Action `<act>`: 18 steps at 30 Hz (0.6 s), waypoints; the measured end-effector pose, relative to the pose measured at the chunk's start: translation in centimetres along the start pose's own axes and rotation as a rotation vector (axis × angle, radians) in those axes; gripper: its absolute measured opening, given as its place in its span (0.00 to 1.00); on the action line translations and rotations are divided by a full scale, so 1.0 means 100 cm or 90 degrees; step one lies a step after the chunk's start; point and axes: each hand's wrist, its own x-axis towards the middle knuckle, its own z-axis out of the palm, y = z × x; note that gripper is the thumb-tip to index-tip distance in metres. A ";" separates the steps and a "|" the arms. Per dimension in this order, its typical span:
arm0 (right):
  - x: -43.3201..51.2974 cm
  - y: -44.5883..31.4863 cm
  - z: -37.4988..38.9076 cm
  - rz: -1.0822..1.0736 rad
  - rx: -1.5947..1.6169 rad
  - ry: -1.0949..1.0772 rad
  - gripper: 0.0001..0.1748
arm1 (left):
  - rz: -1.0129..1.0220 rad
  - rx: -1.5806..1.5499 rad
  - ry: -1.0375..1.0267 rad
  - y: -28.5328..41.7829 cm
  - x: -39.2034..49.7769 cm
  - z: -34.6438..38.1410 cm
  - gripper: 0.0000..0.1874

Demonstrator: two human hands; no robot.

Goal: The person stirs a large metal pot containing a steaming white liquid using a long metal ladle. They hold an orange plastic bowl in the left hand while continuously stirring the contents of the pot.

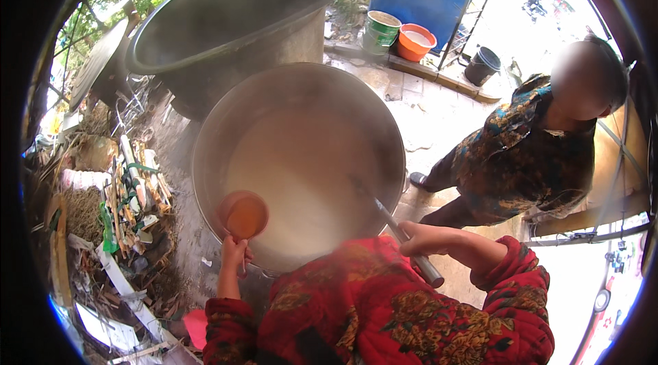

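A large round metal pot (398, 144) stands in front of me, with pale, steaming liquid (288, 185) inside. My left hand (236, 257) grips the handle of a reddish plastic dipper (245, 217), whose bowl is over the pot's near-left rim; the contents look orange through the haze. My right hand (424, 240) is closed around a metal rod-like handle (429, 272) at the near-right side. The handle slants over the rim into the pot, and its far end is hidden by steam and liquid.
Behind the pot is a bigger dark vat (303, 36). Bundled wood scraps (136, 180) lie at left. A person (529, 159) stands at right. Farther back are a green-and-white bucket (380, 33), an orange bucket (415, 43) and a black bucket (482, 67) near a blue panel (416, 0).
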 end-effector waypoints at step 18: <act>0.032 -0.055 0.017 -0.009 0.404 -0.181 0.37 | -0.029 0.007 0.024 0.000 -0.001 0.000 0.11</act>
